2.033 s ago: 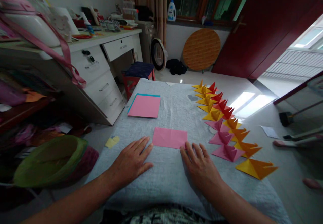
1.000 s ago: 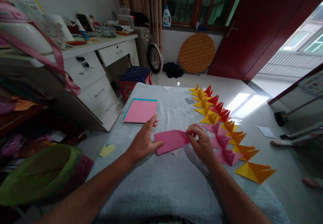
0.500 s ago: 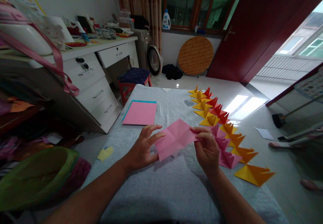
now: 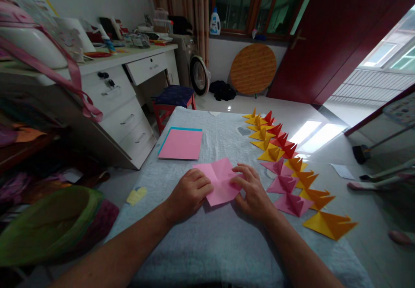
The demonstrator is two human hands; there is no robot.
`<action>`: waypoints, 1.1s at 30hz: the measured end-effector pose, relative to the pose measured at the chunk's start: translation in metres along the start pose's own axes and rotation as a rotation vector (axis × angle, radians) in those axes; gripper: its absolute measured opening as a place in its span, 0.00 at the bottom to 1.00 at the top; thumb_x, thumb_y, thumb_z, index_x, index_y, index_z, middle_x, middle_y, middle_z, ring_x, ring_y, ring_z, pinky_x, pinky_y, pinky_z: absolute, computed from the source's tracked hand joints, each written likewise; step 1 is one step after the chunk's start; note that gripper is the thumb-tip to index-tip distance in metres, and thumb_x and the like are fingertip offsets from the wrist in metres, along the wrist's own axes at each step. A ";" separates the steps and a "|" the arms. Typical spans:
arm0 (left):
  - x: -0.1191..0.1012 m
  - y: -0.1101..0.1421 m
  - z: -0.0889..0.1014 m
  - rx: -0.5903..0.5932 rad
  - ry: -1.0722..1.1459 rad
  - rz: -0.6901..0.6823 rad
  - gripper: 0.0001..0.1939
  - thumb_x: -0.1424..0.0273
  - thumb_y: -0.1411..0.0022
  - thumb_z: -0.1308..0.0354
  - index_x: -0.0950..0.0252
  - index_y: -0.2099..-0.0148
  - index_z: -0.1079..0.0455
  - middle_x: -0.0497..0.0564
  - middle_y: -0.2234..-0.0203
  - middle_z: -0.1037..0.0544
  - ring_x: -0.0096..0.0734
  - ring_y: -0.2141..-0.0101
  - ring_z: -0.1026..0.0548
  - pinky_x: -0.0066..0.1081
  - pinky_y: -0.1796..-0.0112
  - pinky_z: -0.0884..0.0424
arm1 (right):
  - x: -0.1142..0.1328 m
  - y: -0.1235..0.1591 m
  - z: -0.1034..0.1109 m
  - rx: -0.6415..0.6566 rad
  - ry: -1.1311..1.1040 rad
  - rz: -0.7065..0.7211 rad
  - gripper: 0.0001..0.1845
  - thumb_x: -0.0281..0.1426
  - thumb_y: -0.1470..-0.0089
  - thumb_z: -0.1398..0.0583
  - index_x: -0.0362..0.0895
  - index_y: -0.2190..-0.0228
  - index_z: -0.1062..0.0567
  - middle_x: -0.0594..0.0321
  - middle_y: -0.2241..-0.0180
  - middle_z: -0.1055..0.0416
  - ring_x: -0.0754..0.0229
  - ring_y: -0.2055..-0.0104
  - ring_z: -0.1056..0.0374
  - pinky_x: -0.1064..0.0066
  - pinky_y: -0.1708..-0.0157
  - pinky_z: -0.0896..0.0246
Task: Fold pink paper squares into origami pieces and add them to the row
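A creased sheet of pink origami paper (image 4: 222, 177) is held low over the cloth-covered table between my hands. My left hand (image 4: 191, 190) is closed on its left edge, the fingers curled and the thumb mostly hidden. On the right side, my right hand (image 4: 253, 193) grips the paper loosely, with bent fingers over it and the thumb by its near edge. Beyond my left hand lies a stack of square paper (image 4: 180, 144), pink on top with a blue edge showing. Near my right hand stand folded pink paper pieces (image 4: 293, 203) in a row.
Folded yellow pieces (image 4: 271, 153), red pieces (image 4: 288, 148) and orange pieces (image 4: 316, 198) line the table's right side. The light blue cloth (image 4: 201, 253) covers the table. A green-lined bin (image 4: 48, 223) stands at the left, near a white desk (image 4: 129, 123). Behind the table is a stool (image 4: 173, 97).
The pink sheet has come down and turned flatter towards the table. My left hand has closed on its left edge, while my right hand's fingers have loosened and moved left over it.
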State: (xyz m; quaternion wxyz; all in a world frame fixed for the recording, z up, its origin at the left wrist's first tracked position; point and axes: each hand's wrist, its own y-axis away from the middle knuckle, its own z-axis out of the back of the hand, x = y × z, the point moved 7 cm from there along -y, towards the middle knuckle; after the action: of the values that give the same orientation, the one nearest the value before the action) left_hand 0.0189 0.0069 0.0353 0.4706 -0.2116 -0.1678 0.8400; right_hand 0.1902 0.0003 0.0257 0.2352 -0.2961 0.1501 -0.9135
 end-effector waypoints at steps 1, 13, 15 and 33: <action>0.000 0.000 -0.002 0.019 0.000 0.005 0.08 0.73 0.33 0.48 0.65 0.62 0.27 0.53 0.67 0.22 0.39 0.62 0.30 0.41 0.55 0.34 | 0.001 0.001 -0.002 0.033 0.050 -0.002 0.16 0.24 0.55 0.42 0.46 0.62 0.25 0.54 0.47 0.33 0.44 0.37 0.45 0.44 0.37 0.56; 0.009 0.002 -0.021 0.188 0.096 0.096 0.11 0.78 0.43 0.45 0.63 0.59 0.27 0.54 0.64 0.23 0.39 0.60 0.27 0.38 0.57 0.31 | 0.003 0.004 -0.008 0.241 0.186 -0.089 0.22 0.29 0.56 0.41 0.48 0.56 0.24 0.57 0.49 0.27 0.43 0.38 0.43 0.44 0.35 0.70; 0.010 0.003 -0.019 0.156 0.114 0.102 0.11 0.78 0.43 0.46 0.63 0.59 0.27 0.54 0.65 0.23 0.40 0.60 0.26 0.39 0.57 0.30 | 0.005 0.002 -0.008 0.234 0.136 -0.071 0.22 0.27 0.55 0.41 0.47 0.56 0.24 0.55 0.49 0.28 0.46 0.42 0.39 0.47 0.37 0.61; -0.017 -0.001 -0.012 0.057 -0.093 -0.121 0.13 0.74 0.30 0.52 0.64 0.65 0.29 0.53 0.68 0.23 0.35 0.64 0.25 0.36 0.59 0.28 | 0.017 0.000 -0.012 0.210 0.074 0.056 0.21 0.22 0.53 0.42 0.44 0.55 0.25 0.53 0.49 0.29 0.49 0.46 0.38 0.55 0.44 0.46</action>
State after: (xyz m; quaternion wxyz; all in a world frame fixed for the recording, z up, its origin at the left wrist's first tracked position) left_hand 0.0337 -0.0063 0.0284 0.5180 -0.1483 -0.1781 0.8233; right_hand 0.1709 -0.0068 0.0243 0.2847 -0.2316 0.0703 -0.9275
